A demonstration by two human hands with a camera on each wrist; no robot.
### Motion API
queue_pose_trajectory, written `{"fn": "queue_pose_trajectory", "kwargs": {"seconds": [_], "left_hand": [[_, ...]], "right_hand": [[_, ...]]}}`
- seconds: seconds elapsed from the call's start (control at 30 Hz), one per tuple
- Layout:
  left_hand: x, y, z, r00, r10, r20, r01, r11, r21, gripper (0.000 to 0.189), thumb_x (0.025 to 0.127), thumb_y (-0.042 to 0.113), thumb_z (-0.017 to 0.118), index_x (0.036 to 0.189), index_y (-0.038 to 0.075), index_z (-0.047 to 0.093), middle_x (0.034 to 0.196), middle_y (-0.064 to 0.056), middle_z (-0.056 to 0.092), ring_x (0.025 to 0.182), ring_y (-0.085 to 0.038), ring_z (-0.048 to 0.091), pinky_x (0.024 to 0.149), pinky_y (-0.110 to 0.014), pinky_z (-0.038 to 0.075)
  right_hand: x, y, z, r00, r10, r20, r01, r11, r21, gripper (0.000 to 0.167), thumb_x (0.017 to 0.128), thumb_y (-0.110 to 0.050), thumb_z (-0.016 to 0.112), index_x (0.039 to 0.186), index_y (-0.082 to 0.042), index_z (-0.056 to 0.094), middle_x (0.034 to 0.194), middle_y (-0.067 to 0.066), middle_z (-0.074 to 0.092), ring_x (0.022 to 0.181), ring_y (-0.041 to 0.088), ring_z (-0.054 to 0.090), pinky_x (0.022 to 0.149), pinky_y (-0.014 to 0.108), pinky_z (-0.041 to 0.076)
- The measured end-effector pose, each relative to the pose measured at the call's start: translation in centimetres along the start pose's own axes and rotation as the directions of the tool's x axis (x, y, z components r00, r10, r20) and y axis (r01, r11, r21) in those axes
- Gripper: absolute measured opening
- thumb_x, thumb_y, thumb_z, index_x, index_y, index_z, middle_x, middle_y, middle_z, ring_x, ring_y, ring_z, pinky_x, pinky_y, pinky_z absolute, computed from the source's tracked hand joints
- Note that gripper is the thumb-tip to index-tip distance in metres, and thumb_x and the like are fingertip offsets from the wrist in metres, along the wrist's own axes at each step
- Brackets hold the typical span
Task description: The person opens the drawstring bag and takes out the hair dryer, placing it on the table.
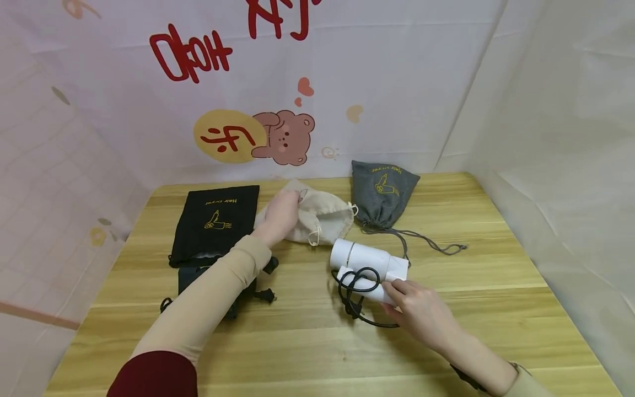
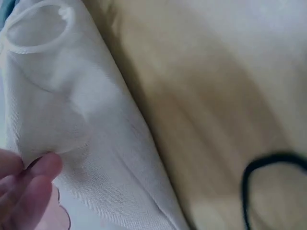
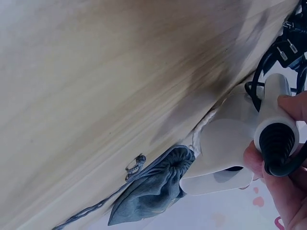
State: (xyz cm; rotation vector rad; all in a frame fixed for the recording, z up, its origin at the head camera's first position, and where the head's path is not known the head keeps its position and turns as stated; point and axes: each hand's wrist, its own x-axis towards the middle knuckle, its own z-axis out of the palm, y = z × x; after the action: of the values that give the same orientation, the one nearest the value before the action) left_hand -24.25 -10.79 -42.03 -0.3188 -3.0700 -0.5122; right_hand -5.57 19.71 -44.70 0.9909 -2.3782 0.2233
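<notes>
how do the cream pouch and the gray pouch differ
The cream pouch is pale, while the gray pouch is dark. The cream pouch's mouth gapes open; the gray pouch's mouth is gathered. The left hand pinches the cream pouch, while no hand touches the gray pouch. Both are cloth drawstring pouches.

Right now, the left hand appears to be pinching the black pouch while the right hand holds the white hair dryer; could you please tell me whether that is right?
The colour is wrong: the left hand pinches the cream drawstring pouch, as the left wrist view shows, while the right hand holds the white hair dryer, as you said.
</notes>
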Motion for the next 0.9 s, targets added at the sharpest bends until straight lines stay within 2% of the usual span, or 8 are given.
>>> {"fn": "queue_pose_trajectory", "kwargs": {"seconds": [0.1, 0.3, 0.37, 0.47, 0.57, 0.7, 0.8, 0.9], "left_hand": [[-0.2, 0.3, 0.7, 1.0, -0.007, 0.029, 0.007, 1.0, -0.001, 0.023, 0.108, 0.006, 0.051, 0.099, 0.001, 0.073, 0.094, -0.014, 0.075, 0.079, -0.02, 0.064, 0.073, -0.036, 0.056], [-1.7, 2.0, 1.2, 0.984, -0.1, 0.148, 0.108, 0.993, -0.052, 0.035, 0.097, 0.019, 0.072, 0.068, 0.01, 0.054, 0.071, -0.005, 0.058, 0.066, -0.019, 0.053, 0.062, -0.032, 0.048], [-1.9, 2.2, 1.4, 0.978, -0.11, 0.179, 0.119, 0.992, -0.043, 0.034, 0.094, 0.013, 0.073, 0.067, 0.01, 0.054, 0.071, -0.006, 0.059, 0.064, -0.018, 0.049, 0.06, -0.03, 0.045], [-2.1, 2.5, 1.7, 0.975, -0.108, 0.194, 0.114, 0.993, -0.023, 0.017, 0.094, -0.003, 0.065, 0.078, 0.003, 0.066, 0.085, -0.015, 0.073, 0.067, -0.02, 0.056, 0.062, -0.031, 0.052], [-2.1, 2.3, 2.1, 0.981, -0.085, 0.177, 0.089, 0.996, -0.01, 0.022, 0.094, -0.013, 0.055, 0.083, 0.0, 0.068, 0.092, -0.018, 0.075, 0.071, -0.02, 0.06, 0.065, -0.032, 0.057], [-2.2, 1.6, 2.3, 0.981, -0.013, 0.193, 0.018, 1.0, -0.026, 0.037, 0.093, -0.017, 0.052, 0.066, 0.008, 0.052, 0.073, -0.01, 0.061, 0.069, -0.018, 0.049, 0.062, -0.028, 0.047], [-2.4, 0.9, 2.0, 0.97, 0.076, 0.231, -0.07, 0.997, -0.034, 0.045, 0.095, -0.016, 0.053, 0.062, 0.013, 0.043, 0.067, -0.004, 0.045, 0.069, -0.017, 0.039, 0.063, -0.027, 0.036], [-2.6, 0.1, 1.6, 0.951, 0.182, 0.251, -0.188, 0.982, -0.002, 0.042, 0.1, -0.01, 0.056, 0.065, 0.013, 0.055, 0.07, -0.003, 0.056, 0.072, -0.014, 0.042, 0.067, -0.027, 0.037]], "right_hand": [[-0.1, 0.1, 0.0, 1.0, -0.014, -0.002, 0.014, 1.0, 0.011, 0.041, 0.061, -0.01, 0.093, 0.095, -0.006, 0.07, 0.08, 0.0, 0.07, 0.062, 0.009, 0.06, 0.052, 0.024, 0.05], [0.0, 0.0, 0.1, 1.0, -0.015, -0.002, 0.015, 1.0, 0.019, 0.042, 0.061, -0.01, 0.094, 0.097, -0.005, 0.073, 0.083, 0.001, 0.072, 0.064, 0.011, 0.063, 0.053, 0.025, 0.053], [0.1, -0.1, 0.1, 1.0, -0.012, 0.0, 0.012, 1.0, 0.023, 0.043, 0.061, -0.009, 0.094, 0.098, -0.004, 0.074, 0.085, 0.002, 0.074, 0.066, 0.012, 0.065, 0.054, 0.026, 0.055], [0.3, -0.1, 0.1, 1.0, -0.011, 0.002, 0.011, 1.0, 0.025, 0.044, 0.061, -0.01, 0.095, 0.1, -0.004, 0.074, 0.086, 0.003, 0.075, 0.068, 0.013, 0.067, 0.056, 0.027, 0.056], [0.5, -0.2, 0.2, 1.0, -0.015, 0.004, 0.015, 0.999, 0.032, 0.044, 0.061, -0.01, 0.095, 0.1, -0.005, 0.074, 0.087, 0.002, 0.075, 0.067, 0.013, 0.067, 0.056, 0.026, 0.056], [0.7, -0.4, 0.2, 1.0, -0.022, 0.006, 0.022, 0.999, 0.042, 0.043, 0.062, -0.01, 0.094, 0.099, -0.006, 0.072, 0.086, 0.001, 0.075, 0.066, 0.011, 0.066, 0.055, 0.025, 0.055], [0.7, -0.4, 0.2, 1.0, -0.027, 0.003, 0.027, 0.998, 0.048, 0.042, 0.062, -0.01, 0.094, 0.098, -0.007, 0.072, 0.085, 0.0, 0.074, 0.065, 0.011, 0.065, 0.054, 0.024, 0.054], [0.5, -0.4, 0.1, 0.999, -0.034, -0.007, 0.034, 0.998, 0.05, 0.042, 0.062, -0.01, 0.093, 0.099, -0.006, 0.073, 0.086, 0.001, 0.075, 0.067, 0.012, 0.066, 0.056, 0.025, 0.055]]}}
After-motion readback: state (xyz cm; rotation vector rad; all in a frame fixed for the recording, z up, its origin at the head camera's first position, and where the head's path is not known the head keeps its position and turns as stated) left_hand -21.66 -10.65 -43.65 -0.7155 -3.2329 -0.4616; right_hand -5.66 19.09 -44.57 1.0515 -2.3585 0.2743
